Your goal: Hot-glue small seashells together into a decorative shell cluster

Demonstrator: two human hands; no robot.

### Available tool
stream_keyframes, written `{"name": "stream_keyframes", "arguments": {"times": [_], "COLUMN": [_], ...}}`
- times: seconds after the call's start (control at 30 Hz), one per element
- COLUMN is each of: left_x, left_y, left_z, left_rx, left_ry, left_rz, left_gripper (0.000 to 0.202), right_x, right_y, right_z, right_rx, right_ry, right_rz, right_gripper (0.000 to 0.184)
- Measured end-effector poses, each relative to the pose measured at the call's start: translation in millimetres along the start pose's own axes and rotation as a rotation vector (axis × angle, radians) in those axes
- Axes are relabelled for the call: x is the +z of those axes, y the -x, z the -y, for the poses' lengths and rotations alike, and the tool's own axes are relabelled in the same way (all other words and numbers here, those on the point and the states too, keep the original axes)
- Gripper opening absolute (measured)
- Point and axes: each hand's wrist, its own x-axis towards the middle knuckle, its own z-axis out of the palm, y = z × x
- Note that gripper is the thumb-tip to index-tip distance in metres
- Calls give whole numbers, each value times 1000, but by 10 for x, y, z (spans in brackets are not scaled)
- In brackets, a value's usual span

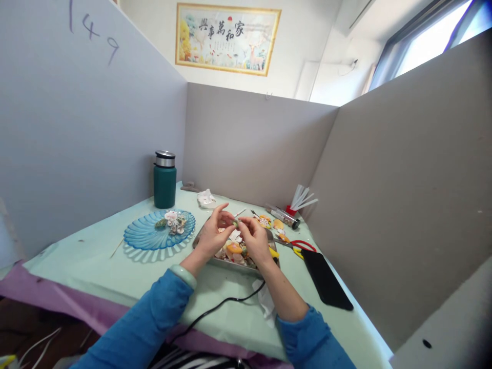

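Observation:
Above a metal tray of shells, my left hand and my right hand meet fingertip to fingertip. Between them is a small greenish piece, too small to name, pinched by both hands. A thin white stick shows just behind the fingers; whether it is touched I cannot tell. To the left of my hands, a blue scalloped plate carries a cluster of shells with a pale, flower-like piece. My hands hide part of the tray's contents.
A green bottle stands behind the plate. Red-and-yellow-handled scissors and a black phone lie at right. White sticks stand in a red holder near a clear tube. A black cord crosses the front.

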Motion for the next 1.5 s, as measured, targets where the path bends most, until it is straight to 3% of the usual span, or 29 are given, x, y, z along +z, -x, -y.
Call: {"name": "stream_keyframes", "arguments": {"times": [0.67,1.23,1.5], "left_x": [11,4,26], "left_y": [-13,-14,19], "left_z": [17,7,-27], "left_rx": [-83,-83,19], "left_ry": [110,39,-53], "left_rz": [-17,-74,-70], "left_gripper": [60,58,51], "right_x": [-9,7,17], "right_y": [11,50,54], "right_z": [15,84,110], "right_rx": [-34,-105,-80], "right_ry": [77,131,136], "right_rz": [2,-11,11], "right_gripper": [28,22,27]}}
